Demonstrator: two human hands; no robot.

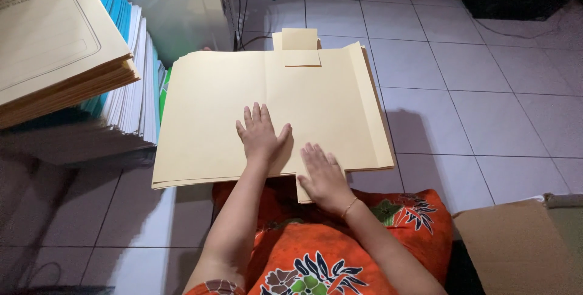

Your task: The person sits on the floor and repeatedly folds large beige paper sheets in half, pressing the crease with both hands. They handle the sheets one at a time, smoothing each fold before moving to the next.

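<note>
1. I see both of my hands flat on the stack of unfolded cream manila card folders (243, 107), which lies across my lap and out over the white tiled floor (486, 88). The stack is directly ahead of and under both palms, so nothing lies off to either side.
2. My left hand (260, 132) rests near the middle of the top sheet, fingers spread and pointing away from me; the grip is released, pressing down and clasping nothing.
3. My right hand (323, 176) lies just beside it at the near edge, over the small near flap (302, 193) that juts towards me; it too is flat and released.
4. The stack's long axis runs left to right across my view. A matching small far flap (299, 46) sticks out at the far edge, in line with the near one. My right hand is the nearer to the near flap; my left is the nearer to the sheet's centre.
5. Count: two hands, one spread stack of folders (several sheets, number not readable), two flaps.
6. Around it: one tall pile of cream, blue and white paper files (91, 70) at my left, one brown cardboard box (516, 246) at my right, one orange patterned cloth (364, 246) over my lap.
</note>
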